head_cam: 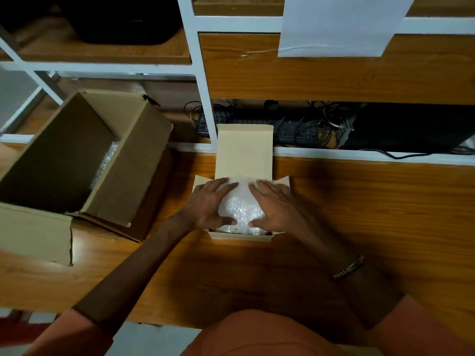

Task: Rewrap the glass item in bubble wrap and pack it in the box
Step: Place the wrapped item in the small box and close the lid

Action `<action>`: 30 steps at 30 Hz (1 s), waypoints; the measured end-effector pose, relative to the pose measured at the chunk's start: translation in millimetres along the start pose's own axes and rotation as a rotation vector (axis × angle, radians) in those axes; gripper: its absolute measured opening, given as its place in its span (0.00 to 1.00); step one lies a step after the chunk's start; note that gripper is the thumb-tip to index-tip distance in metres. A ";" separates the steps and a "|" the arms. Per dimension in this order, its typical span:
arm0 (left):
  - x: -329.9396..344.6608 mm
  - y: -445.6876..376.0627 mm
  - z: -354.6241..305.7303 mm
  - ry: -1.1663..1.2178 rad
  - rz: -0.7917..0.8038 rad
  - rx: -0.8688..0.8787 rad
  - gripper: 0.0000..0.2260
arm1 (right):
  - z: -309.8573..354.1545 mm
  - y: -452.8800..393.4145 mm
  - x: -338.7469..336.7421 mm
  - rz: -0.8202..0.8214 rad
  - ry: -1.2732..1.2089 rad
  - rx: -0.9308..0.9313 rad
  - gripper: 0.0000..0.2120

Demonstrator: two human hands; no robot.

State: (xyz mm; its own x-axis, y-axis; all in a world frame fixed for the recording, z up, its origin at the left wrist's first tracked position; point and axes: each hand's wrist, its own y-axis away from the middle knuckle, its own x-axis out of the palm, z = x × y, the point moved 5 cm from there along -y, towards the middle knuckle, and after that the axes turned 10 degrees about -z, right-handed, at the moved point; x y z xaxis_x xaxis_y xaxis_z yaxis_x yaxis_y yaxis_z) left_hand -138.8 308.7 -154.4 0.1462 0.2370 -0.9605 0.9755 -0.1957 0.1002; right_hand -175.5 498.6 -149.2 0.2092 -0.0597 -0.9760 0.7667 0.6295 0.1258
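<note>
A bundle of white bubble wrap (pixel 241 205) sits in the mouth of a small tan cardboard box (pixel 244 150) on the wooden desk; the glass item inside is hidden by the wrap. The box lid stands upright at the back and side flaps stick out. My left hand (pixel 208 204) lies flat on the bundle's left side, fingers spread. On its right side my right hand (pixel 279 204) presses the same way. Both palms rest on the wrap, which rises above the box rim.
A large open brown carton (pixel 133 160) with some bubble wrap (pixel 105 160) inside stands at the left on the wooden desk (pixel 372 214). Behind are white-framed shelves (pixel 203 80), a power strip with tangled cables (pixel 290 127), and a white sheet (pixel 339 24) hanging above.
</note>
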 end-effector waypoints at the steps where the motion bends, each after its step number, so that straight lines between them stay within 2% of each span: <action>1: -2.1 0.5 1.8 -0.012 0.015 0.009 0.49 | -2.0 0.3 0.4 0.022 -0.005 0.002 0.54; 6: -6.2 2.3 10.8 -0.074 0.078 0.071 0.49 | -7.1 -3.3 -2.6 0.107 0.037 -0.012 0.55; 11: 0.0 0.1 11.1 -0.155 0.094 0.084 0.52 | -4.9 -7.9 -2.5 0.096 0.087 -0.019 0.57; 20: 21.9 -4.5 19.9 -0.136 -0.063 0.116 0.53 | -6.1 -17.1 8.9 0.042 0.121 -0.007 0.61; 26: 31.6 -9.1 20.7 -0.212 -0.071 0.082 0.56 | -4.1 -21.6 12.6 -0.001 0.149 0.031 0.56; 30: 28.6 -12.4 18.4 -0.276 -0.037 0.026 0.57 | -0.6 -23.3 9.4 -0.014 0.143 0.079 0.55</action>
State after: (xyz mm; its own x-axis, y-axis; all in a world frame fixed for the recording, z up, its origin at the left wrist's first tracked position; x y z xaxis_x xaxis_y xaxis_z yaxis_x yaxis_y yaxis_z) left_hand -149.7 300.4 -187.9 0.0568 -0.0228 -0.9981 0.9744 -0.2166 0.0604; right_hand -191.7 483.8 -161.5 0.1135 0.0464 -0.9925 0.8153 0.5665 0.1198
